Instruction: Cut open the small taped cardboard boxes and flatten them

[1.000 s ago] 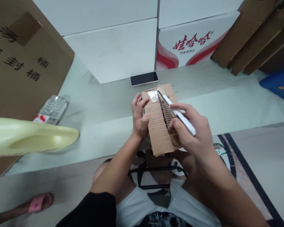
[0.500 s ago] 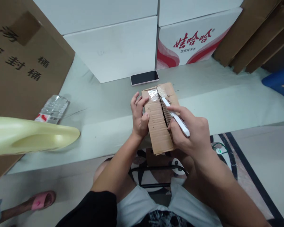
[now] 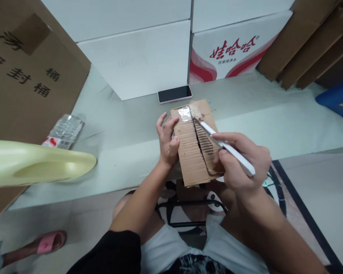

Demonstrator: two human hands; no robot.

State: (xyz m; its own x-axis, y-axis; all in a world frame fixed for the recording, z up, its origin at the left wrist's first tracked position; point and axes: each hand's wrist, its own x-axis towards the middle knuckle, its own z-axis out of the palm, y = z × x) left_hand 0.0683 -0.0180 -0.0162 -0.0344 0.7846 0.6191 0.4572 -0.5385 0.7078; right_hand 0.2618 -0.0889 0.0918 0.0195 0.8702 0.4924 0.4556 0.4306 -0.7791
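Note:
A small brown cardboard box (image 3: 190,152) lies tilted at the edge of the pale green surface. A dark slit runs down its top, with torn ribbed card beside it and shiny clear tape at the far end. My left hand (image 3: 169,144) grips the box by its left side, thumb near the top edge and fingers partly curled. In my right hand (image 3: 246,160) is a white utility knife (image 3: 237,154), held like a pen. Its tip meets the box near the far end of the slit; I cannot tell how deep it goes.
A phone (image 3: 175,94) lies beyond the box, against stacked white cartons (image 3: 148,61). Clear crumpled packaging (image 3: 64,131) and a pale yellow curved object (image 3: 45,163) are on the left. A blue container (image 3: 338,99) stands right. Another person's foot in a pink slipper (image 3: 47,242) shows lower left.
My right hand has moved right and slightly toward me with the knife, whose tip has shifted a little down the slit. The ribbed card shows more now. My left hand and the box barely moved.

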